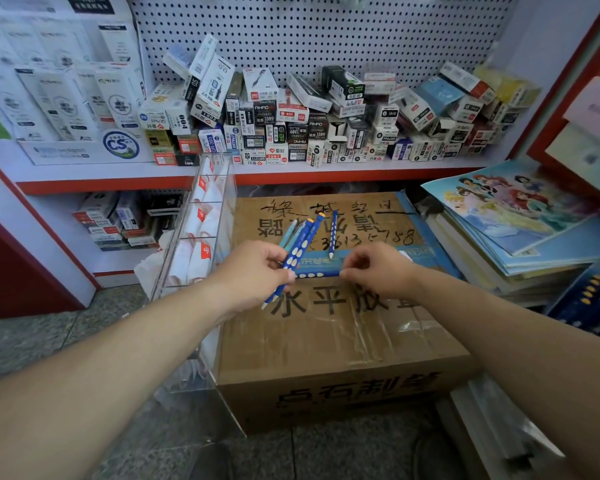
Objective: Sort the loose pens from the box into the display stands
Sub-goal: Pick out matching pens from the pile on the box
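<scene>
Big brown carton (pixel 343 334) sat on the floor below the shelf and was my work surface. The clear acrylic display stand (pixel 201 216) stood just beside it on the left. Its compartments held white-and-red packets, and I saw no blue pens in it.

Both hands were over the carton top. My left hand (pixel 253 268) was curled round a fan of several blue dotted pens (pixel 300 244), caps pointing away. My right hand (pixel 374 268) pinched one end of the small blue pen box (pixel 321 268), held flat btwn the hands. One single pen (pixel 332 233) stood upright by the box. Couldn't tell if box or fingers held it.

Step, as I judged it: emptying the box, nothing in the stand yet. Next move needed that single pen added to the bunch, the box dropped, then a free compartment found.
</scene>
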The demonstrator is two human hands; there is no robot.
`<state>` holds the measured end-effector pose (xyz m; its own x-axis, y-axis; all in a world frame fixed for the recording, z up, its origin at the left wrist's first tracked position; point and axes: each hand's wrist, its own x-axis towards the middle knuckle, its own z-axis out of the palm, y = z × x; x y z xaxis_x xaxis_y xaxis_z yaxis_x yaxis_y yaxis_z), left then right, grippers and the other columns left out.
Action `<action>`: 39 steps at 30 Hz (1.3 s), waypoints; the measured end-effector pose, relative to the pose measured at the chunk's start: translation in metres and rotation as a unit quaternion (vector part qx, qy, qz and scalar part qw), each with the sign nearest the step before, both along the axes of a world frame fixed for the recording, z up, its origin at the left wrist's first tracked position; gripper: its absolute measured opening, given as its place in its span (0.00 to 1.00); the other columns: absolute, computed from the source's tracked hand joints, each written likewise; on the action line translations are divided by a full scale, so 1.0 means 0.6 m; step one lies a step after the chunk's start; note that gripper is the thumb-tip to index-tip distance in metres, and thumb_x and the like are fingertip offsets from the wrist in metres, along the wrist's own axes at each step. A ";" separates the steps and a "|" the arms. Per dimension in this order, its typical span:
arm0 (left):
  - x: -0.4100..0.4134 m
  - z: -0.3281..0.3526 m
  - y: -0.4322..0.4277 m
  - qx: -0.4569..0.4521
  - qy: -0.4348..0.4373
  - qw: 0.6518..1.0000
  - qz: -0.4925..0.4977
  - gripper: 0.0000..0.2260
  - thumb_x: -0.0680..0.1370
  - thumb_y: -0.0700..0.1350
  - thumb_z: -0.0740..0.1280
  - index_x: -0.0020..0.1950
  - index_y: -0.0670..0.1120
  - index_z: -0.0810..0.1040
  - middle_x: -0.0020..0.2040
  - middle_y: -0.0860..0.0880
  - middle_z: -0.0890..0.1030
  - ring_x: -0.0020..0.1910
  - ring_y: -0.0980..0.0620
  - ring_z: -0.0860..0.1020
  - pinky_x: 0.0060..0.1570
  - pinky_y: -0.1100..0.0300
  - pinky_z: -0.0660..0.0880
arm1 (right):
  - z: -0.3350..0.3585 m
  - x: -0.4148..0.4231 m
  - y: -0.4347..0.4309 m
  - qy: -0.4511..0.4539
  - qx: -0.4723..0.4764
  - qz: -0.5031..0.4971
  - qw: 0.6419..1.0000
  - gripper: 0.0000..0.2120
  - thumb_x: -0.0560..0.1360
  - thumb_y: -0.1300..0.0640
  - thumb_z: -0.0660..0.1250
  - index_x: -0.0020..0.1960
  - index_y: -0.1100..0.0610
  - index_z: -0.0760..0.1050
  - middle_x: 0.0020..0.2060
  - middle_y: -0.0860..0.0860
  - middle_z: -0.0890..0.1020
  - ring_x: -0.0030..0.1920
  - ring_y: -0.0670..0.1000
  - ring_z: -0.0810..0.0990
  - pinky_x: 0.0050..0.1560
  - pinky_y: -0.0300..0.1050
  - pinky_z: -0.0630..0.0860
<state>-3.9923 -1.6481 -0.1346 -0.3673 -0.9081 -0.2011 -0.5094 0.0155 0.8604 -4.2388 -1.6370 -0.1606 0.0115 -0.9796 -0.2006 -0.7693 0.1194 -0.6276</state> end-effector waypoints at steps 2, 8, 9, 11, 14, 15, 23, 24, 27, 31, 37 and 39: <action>0.000 0.000 0.000 0.007 0.000 1.000 0.004 0.07 0.79 0.37 0.71 0.52 0.47 0.85 0.43 0.45 0.88 0.47 0.45 0.86 0.53 0.46 0.82 | 0.017 -0.002 0.008 -0.085 -0.029 -0.032 0.995 0.02 0.78 0.56 0.72 0.47 0.53 0.81 0.41 0.50 0.85 0.42 0.47 0.84 0.44 0.42 0.80; -0.005 0.001 0.006 0.023 0.003 1.000 0.012 0.07 0.80 0.38 0.69 0.55 0.45 0.84 0.44 0.46 0.88 0.43 0.49 0.85 0.50 0.50 0.82 | 0.059 -0.003 0.020 -0.256 -0.118 -0.113 0.953 0.02 0.77 0.62 0.73 0.49 0.57 0.82 0.39 0.55 0.87 0.41 0.51 0.86 0.41 0.44 0.82; -0.006 0.001 0.007 0.014 0.001 1.000 0.012 0.07 0.81 0.39 0.69 0.56 0.47 0.84 0.45 0.48 0.88 0.46 0.48 0.86 0.52 0.49 0.82 | 0.065 -0.002 0.021 -0.270 -0.126 -0.117 0.947 0.03 0.77 0.62 0.74 0.49 0.57 0.81 0.39 0.55 0.87 0.41 0.51 0.86 0.39 0.44 0.82; -0.009 0.002 0.010 -0.011 -0.004 1.000 0.015 0.06 0.81 0.42 0.69 0.56 0.49 0.84 0.46 0.50 0.88 0.48 0.47 0.85 0.54 0.47 0.81 | 0.075 0.003 0.024 -0.298 -0.132 -0.129 0.937 0.04 0.76 0.62 0.74 0.50 0.58 0.81 0.38 0.53 0.86 0.39 0.51 0.85 0.37 0.42 0.80; -0.018 0.007 0.017 -0.013 0.016 1.000 0.009 0.06 0.82 0.41 0.68 0.55 0.48 0.84 0.48 0.46 0.87 0.51 0.43 0.85 0.59 0.46 0.78 | 0.081 0.018 0.025 -0.339 -0.128 -0.134 0.922 0.03 0.76 0.63 0.74 0.48 0.59 0.80 0.36 0.53 0.85 0.36 0.50 0.84 0.36 0.43 0.80; -0.022 0.009 0.021 -0.002 0.025 1.000 -0.001 0.06 0.82 0.39 0.67 0.55 0.47 0.83 0.48 0.44 0.87 0.53 0.42 0.85 0.60 0.46 0.77 | 0.080 0.024 0.025 -0.354 -0.124 -0.132 0.917 0.03 0.77 0.63 0.73 0.48 0.60 0.80 0.36 0.54 0.85 0.36 0.50 0.84 0.37 0.44 0.80; -0.031 0.012 0.030 0.065 0.096 0.993 -0.031 0.07 0.79 0.38 0.71 0.56 0.44 0.80 0.46 0.40 0.87 0.48 0.34 0.85 0.46 0.47 0.80 | 0.084 0.052 0.019 -0.438 -0.111 -0.112 0.885 0.02 0.78 0.65 0.70 0.47 0.62 0.79 0.33 0.54 0.84 0.33 0.50 0.81 0.39 0.44 0.82; -0.030 0.014 0.030 0.069 0.100 0.992 -0.032 0.08 0.79 0.38 0.71 0.57 0.44 0.80 0.47 0.40 0.87 0.48 0.34 0.85 0.46 0.47 0.81 | 0.083 0.052 0.017 -0.444 -0.108 -0.113 0.882 0.01 0.78 0.65 0.70 0.48 0.63 0.79 0.33 0.54 0.84 0.33 0.49 0.81 0.39 0.43 0.82; -0.025 0.016 0.028 0.081 0.109 0.990 -0.029 0.10 0.78 0.36 0.72 0.58 0.43 0.80 0.47 0.38 0.87 0.48 0.35 0.85 0.44 0.50 0.82 | 0.077 0.054 0.010 -0.455 -0.096 -0.113 0.878 0.01 0.78 0.65 0.70 0.49 0.63 0.79 0.33 0.54 0.84 0.32 0.49 0.82 0.38 0.42 0.82; -0.022 0.014 0.019 0.100 0.115 0.988 -0.029 0.13 0.76 0.33 0.73 0.60 0.42 0.80 0.48 0.38 0.87 0.44 0.42 0.85 0.40 0.58 0.83 | 0.067 0.061 -0.004 -0.455 -0.082 -0.109 0.880 0.01 0.79 0.65 0.70 0.48 0.62 0.79 0.34 0.55 0.84 0.33 0.49 0.82 0.38 0.42 0.82; -0.017 0.008 -0.004 0.071 0.101 0.992 0.039 0.10 0.75 0.34 0.74 0.56 0.38 0.83 0.47 0.39 0.87 0.38 0.51 0.85 0.33 0.64 0.79 | 0.036 0.021 -0.051 -0.279 -0.091 -0.178 0.939 0.08 0.78 0.54 0.72 0.53 0.58 0.81 0.44 0.54 0.86 0.38 0.48 0.83 0.39 0.43 0.81; -0.014 0.005 -0.009 0.062 0.112 0.989 0.073 0.08 0.76 0.35 0.74 0.55 0.39 0.83 0.47 0.40 0.87 0.35 0.55 0.84 0.30 0.66 0.76 | 0.005 0.006 -0.065 -0.118 -0.109 -0.171 0.972 0.11 0.76 0.50 0.75 0.53 0.55 0.81 0.44 0.50 0.85 0.42 0.48 0.83 0.41 0.42 0.79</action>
